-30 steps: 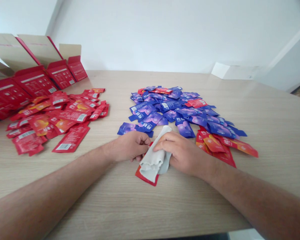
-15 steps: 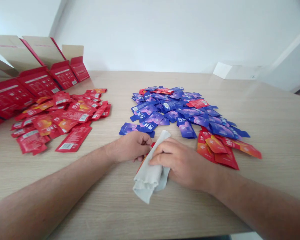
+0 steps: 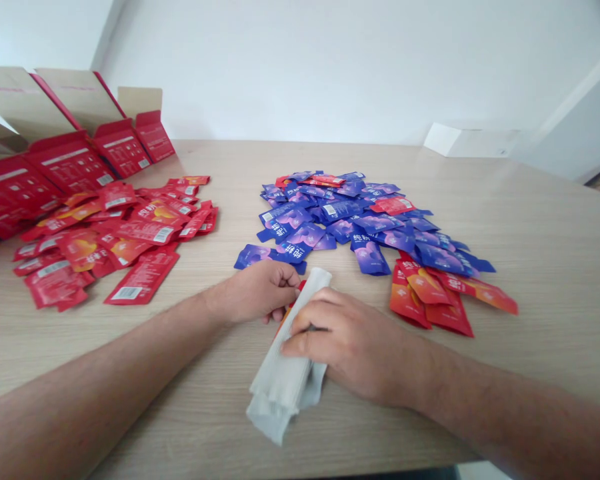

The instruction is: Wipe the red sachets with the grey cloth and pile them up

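Filling the back of the room, a white wall [image 3: 300, 73] stands behind a pale wooden table [image 3: 230, 427]. Red boxes [image 3: 65, 162] stand at the left with their flaps up, next to a heap of red packets [image 3: 140, 230]. Blue packets [image 3: 343, 211] make a heap in the middle, with some red ones mixed in. The right hand [image 3: 353, 340] has its thumb and fingers closed on a folded white cloth [image 3: 280, 380]. The left hand [image 3: 253, 290] has its fingertips together, pinching the far end of one red and orange packet [image 3: 282, 325], mostly hidden under the cloth.
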The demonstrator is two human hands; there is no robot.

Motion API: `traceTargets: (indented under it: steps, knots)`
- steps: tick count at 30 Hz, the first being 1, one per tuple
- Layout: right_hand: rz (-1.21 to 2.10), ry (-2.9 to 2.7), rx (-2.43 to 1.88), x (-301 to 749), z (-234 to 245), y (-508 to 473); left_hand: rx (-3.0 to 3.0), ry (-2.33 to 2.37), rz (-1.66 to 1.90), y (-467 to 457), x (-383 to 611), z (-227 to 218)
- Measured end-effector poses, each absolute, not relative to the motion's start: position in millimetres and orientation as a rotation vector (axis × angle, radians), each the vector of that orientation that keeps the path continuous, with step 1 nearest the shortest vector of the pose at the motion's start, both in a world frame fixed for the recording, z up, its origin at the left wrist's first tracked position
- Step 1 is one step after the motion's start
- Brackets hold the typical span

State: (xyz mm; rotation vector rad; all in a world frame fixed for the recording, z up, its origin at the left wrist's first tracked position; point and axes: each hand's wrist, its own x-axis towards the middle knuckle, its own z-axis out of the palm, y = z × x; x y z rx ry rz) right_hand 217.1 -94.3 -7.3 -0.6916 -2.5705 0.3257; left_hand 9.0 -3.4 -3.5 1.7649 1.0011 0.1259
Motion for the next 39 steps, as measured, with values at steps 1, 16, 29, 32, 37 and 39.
traceTargets:
  steps: [1, 16, 29, 32, 37, 39]
  knots:
    - [0.314, -2.545, -0.744, 218, -8, -93, 1.765, 1.000, 0.132, -3, 9, -4]
    - [0.276, -2.452, -0.832, 219, -13, -89, 1.781, 1.005, 0.146, -3, 9, -5]
    - [0.282, -2.488, -0.770, 217, -13, -90, 1.777, 1.015, 0.136, -3, 9, -4]
    - [0.324, -2.581, -0.613, 215, -9, -92, 1.790, 1.006, 0.128, -4, 9, -3]
    - [0.318, -2.466, -0.822, 228, -12, -80, 1.759, 0.994, 0.144, -4, 9, -4]
    - [0.328, -2.443, -0.856, 230, -14, -78, 1.751, 1.012, 0.144, -4, 9, -4]
